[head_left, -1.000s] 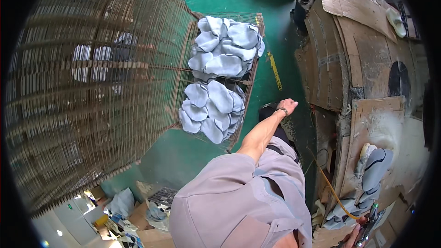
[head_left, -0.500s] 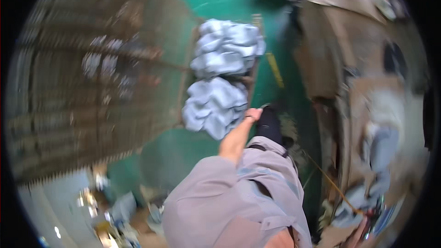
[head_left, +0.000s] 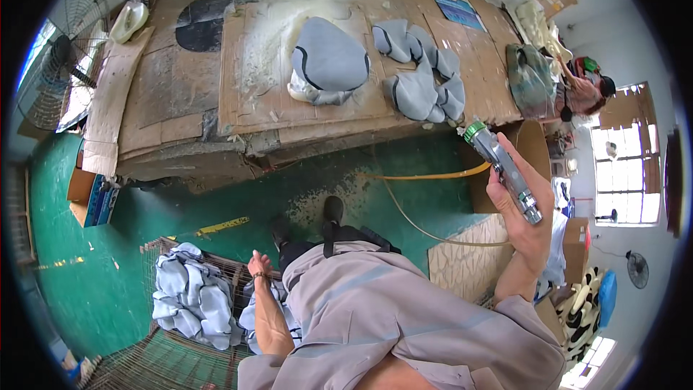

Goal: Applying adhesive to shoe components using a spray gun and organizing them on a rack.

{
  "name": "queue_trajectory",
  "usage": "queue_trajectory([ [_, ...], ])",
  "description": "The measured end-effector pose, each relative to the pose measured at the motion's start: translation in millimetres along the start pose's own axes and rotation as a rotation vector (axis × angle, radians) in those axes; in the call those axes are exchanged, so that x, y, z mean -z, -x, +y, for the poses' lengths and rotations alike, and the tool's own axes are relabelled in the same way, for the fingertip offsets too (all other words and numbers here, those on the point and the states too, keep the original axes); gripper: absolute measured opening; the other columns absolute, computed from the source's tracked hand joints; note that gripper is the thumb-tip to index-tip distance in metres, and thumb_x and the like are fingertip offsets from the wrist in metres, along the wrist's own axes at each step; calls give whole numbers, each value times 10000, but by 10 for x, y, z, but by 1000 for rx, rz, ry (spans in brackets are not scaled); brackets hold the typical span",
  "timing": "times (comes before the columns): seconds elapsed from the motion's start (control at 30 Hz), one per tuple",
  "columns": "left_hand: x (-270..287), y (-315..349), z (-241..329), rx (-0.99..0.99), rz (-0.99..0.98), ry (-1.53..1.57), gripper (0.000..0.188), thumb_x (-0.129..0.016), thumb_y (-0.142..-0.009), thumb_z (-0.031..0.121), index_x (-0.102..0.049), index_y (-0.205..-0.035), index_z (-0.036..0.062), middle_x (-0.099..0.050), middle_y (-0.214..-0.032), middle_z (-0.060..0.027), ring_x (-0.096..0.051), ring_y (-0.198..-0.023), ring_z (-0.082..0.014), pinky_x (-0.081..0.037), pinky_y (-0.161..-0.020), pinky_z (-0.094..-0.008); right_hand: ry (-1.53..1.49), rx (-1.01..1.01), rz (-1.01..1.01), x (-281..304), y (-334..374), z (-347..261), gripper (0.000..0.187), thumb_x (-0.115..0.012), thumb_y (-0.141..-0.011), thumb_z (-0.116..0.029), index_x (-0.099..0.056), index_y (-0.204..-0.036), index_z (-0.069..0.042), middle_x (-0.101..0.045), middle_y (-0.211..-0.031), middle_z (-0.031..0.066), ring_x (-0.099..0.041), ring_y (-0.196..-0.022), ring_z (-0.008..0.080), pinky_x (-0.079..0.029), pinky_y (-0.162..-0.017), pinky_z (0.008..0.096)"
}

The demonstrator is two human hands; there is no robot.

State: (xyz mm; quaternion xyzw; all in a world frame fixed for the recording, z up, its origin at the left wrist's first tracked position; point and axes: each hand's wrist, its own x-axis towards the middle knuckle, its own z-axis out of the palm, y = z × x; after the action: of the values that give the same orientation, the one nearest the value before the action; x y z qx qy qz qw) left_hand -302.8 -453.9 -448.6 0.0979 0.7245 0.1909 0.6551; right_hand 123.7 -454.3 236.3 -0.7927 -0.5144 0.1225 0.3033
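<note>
My right hand (head_left: 533, 227) is wrapped round a metal spray gun (head_left: 507, 172) with a green ring at its front end, held near the table's front edge. At my left side, my left hand (head_left: 259, 264) hangs loosely with its fingers slightly apart and nothing visible in it. Nearest to it are crumpled grey fabric pieces (head_left: 189, 295) in a wire cart (head_left: 232, 269). On the table, a rounded grey fabric piece with dark edging (head_left: 330, 56) lies over a pale foam-like form (head_left: 310, 94). Several curved grey pieces (head_left: 417, 94) lie to its right.
Cardboard covers the worktable (head_left: 162, 87). A yellow hose (head_left: 433, 176) arcs toward my right hand, above a thinner hose on the green floor (head_left: 209, 206). A fan (head_left: 68, 58) stands far left. Another person (head_left: 581, 90) is at the far right.
My view has swung from the wire cart to the table, and the cart is now at lower left. The spray gun in my right hand has come into sight.
</note>
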Motion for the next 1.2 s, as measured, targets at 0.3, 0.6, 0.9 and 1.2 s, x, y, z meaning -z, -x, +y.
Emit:
queue_trajectory([
  [0.3, 316, -224, 173, 13, -40, 46, 504, -611, -959, 545, -616, -1157, 82, -689, -872, -67, -624, -689, -213, -500, -564, -402, 139, 55, -98, -413, 151, -626, 573, -738, -861, -118, -579, -1397, 8, -689, -1027, 117, -633, -804, 157, -498, -762, 277],
  [0.6, 938, -507, -164, 154, -91, 99, 420, -612, -977, 489, -584, -1062, 79, -624, -749, -59, -554, -573, -199, -431, -463, -373, 307, 83, -132, -889, 378, -1339, 582, -746, -800, -90, -614, -1359, 5, -700, -1026, 166, -677, -866, 234, -516, -787, 315],
  [0.9, 1062, -680, -109, 108, -98, -56, 578, -613, -963, 537, -587, -1273, 51, -704, -944, -110, -653, -729, -251, -560, -663, -539, 349, 309, -215, -853, 747, -1419, 668, -728, -724, 44, -577, -1374, 43, -661, -846, 145, -661, -686, 268, -517, -591, 352],
  [1.2, -338, 114, 1395, -472, -146, -233, 492, -640, -938, 526, -709, -1080, 60, -700, -842, -13, -618, -665, -105, -506, -555, -251, 220, 118, -245, -513, 1047, -989, 676, -668, -753, -79, -532, -1390, 102, -633, -856, 179, -611, -719, 285, -477, -668, 341],
])
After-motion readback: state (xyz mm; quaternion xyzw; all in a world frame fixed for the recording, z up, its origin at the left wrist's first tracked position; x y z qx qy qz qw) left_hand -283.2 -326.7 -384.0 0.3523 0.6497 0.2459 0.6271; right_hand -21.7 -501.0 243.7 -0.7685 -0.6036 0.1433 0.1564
